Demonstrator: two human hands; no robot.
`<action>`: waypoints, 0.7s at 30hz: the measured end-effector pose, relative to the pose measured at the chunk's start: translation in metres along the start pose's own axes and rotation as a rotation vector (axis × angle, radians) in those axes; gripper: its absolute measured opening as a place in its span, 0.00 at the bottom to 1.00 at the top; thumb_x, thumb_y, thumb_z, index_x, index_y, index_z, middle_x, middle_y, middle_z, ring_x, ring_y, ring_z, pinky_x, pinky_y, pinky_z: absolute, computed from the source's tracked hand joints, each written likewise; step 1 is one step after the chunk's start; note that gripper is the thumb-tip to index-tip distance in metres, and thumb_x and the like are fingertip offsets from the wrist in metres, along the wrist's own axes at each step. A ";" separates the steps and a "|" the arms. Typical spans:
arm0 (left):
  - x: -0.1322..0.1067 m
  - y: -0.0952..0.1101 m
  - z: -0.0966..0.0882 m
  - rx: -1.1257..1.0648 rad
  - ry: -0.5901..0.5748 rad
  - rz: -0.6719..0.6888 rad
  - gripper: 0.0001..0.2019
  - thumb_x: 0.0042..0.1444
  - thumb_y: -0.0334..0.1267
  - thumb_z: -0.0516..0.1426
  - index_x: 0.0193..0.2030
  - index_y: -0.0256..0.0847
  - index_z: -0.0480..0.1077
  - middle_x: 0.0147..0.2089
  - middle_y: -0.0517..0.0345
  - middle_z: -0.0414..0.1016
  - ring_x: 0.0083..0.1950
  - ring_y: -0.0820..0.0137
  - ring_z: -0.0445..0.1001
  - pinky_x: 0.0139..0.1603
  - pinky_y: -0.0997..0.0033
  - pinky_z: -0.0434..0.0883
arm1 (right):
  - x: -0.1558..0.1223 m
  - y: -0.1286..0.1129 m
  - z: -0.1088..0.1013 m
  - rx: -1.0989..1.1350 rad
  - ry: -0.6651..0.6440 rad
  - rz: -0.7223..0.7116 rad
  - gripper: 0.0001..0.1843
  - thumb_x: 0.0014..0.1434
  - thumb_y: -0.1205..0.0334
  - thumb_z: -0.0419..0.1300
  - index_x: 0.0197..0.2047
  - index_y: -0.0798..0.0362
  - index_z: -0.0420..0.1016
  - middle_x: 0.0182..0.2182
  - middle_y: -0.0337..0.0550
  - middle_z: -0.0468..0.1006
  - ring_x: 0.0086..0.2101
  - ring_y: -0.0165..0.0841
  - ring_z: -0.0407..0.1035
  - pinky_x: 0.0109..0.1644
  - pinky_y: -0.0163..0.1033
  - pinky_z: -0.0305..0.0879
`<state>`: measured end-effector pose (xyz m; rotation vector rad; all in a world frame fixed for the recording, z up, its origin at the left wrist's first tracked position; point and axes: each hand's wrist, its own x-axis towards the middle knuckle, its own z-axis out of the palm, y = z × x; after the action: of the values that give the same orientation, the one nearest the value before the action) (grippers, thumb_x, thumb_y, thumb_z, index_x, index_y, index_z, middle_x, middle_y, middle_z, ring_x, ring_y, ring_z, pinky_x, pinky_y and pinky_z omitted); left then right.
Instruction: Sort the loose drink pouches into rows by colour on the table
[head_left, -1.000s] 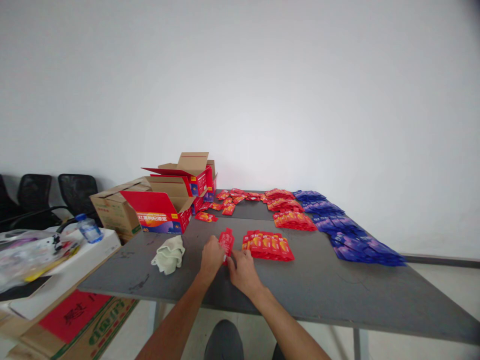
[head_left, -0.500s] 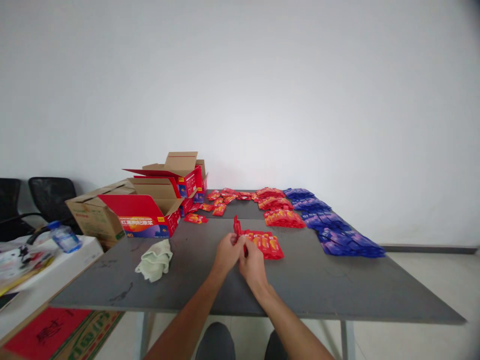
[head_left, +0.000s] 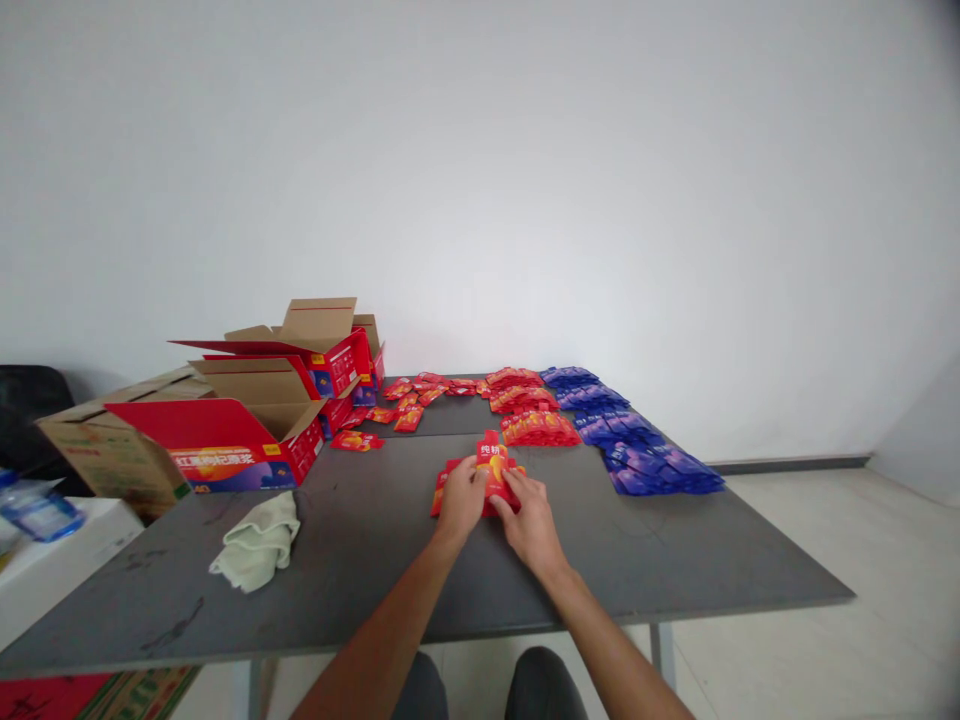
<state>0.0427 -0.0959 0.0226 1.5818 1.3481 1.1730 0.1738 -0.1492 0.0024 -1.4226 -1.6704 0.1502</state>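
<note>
A red sachet (head_left: pixel 493 464) with white lettering and an orange picture stands between my hands, its face toward me. My left hand (head_left: pixel 460 500) grips its left edge, fingers closed. On the other side my right hand (head_left: pixel 532 522) pinches its lower right edge between thumb and fingers. Behind and beneath them, a row of red sachets (head_left: pixel 441 487) lies on the grey table, partly hidden by both hands. Just beyond is a neat red sachet pile (head_left: pixel 540 429), with further red piles (head_left: pixel 523 399) behind it.
Blue sachet piles (head_left: pixel 660 469) line the table's right side. Loose red sachets (head_left: pixel 409 417) are scattered at the back. Open red cartons (head_left: pixel 232 455) stand at the left, near a pale cloth (head_left: pixel 259 541). A bottle (head_left: pixel 41 512) rests on a white box (head_left: pixel 75 565) beside the table.
The sachet has turned to face me, and my hands have spread apart to its two sides, over the row of sachets. My view has shifted rightward.
</note>
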 end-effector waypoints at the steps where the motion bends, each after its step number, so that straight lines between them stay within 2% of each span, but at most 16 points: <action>1: 0.000 0.002 0.004 0.106 -0.031 0.034 0.19 0.56 0.40 0.53 0.54 0.40 0.71 0.50 0.49 0.79 0.51 0.62 0.76 0.53 0.64 0.70 | 0.000 0.005 -0.003 -0.010 -0.002 0.009 0.22 0.63 0.59 0.57 0.59 0.53 0.72 0.55 0.52 0.74 0.56 0.46 0.63 0.61 0.51 0.60; 3: -0.001 0.005 0.009 0.338 -0.090 0.094 0.22 0.55 0.40 0.54 0.57 0.41 0.70 0.59 0.47 0.73 0.61 0.58 0.69 0.63 0.60 0.63 | -0.001 0.015 -0.007 -0.041 -0.014 0.034 0.21 0.63 0.60 0.57 0.59 0.53 0.73 0.56 0.52 0.74 0.54 0.45 0.64 0.60 0.50 0.60; 5: -0.001 0.005 0.013 0.539 -0.144 0.101 0.28 0.52 0.41 0.56 0.61 0.41 0.67 0.68 0.47 0.63 0.70 0.55 0.57 0.69 0.56 0.55 | -0.003 0.023 -0.009 -0.084 -0.041 0.056 0.21 0.63 0.60 0.57 0.58 0.53 0.73 0.56 0.51 0.73 0.52 0.44 0.64 0.58 0.48 0.60; 7: 0.000 0.003 0.015 0.671 -0.207 0.094 0.34 0.50 0.44 0.57 0.65 0.41 0.63 0.73 0.48 0.53 0.74 0.52 0.46 0.71 0.52 0.49 | -0.004 0.029 -0.009 -0.131 -0.062 0.076 0.21 0.63 0.60 0.57 0.59 0.51 0.73 0.57 0.50 0.73 0.51 0.44 0.64 0.57 0.48 0.61; 10: 0.000 -0.003 0.016 0.788 -0.275 0.131 0.38 0.49 0.46 0.58 0.68 0.40 0.59 0.75 0.48 0.46 0.76 0.50 0.38 0.72 0.47 0.44 | -0.005 0.037 -0.006 -0.187 -0.072 0.089 0.21 0.64 0.59 0.57 0.59 0.51 0.73 0.57 0.49 0.73 0.51 0.45 0.62 0.55 0.48 0.60; 16: -0.002 -0.013 0.016 0.872 -0.339 0.173 0.35 0.54 0.49 0.54 0.69 0.38 0.59 0.75 0.46 0.47 0.76 0.49 0.36 0.72 0.43 0.39 | -0.004 0.048 0.001 -0.243 -0.105 0.078 0.21 0.64 0.59 0.56 0.59 0.48 0.72 0.57 0.51 0.72 0.53 0.47 0.61 0.54 0.50 0.61; 21: -0.003 -0.018 0.017 0.880 -0.314 0.214 0.35 0.55 0.48 0.54 0.68 0.36 0.60 0.74 0.43 0.49 0.76 0.48 0.38 0.72 0.43 0.39 | -0.007 0.052 0.006 -0.253 -0.111 0.092 0.21 0.64 0.58 0.56 0.60 0.48 0.72 0.58 0.49 0.72 0.55 0.48 0.60 0.54 0.51 0.61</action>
<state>0.0533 -0.0950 -0.0002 2.4435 1.5987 0.3792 0.2072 -0.1351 -0.0365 -1.7083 -1.7629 0.0722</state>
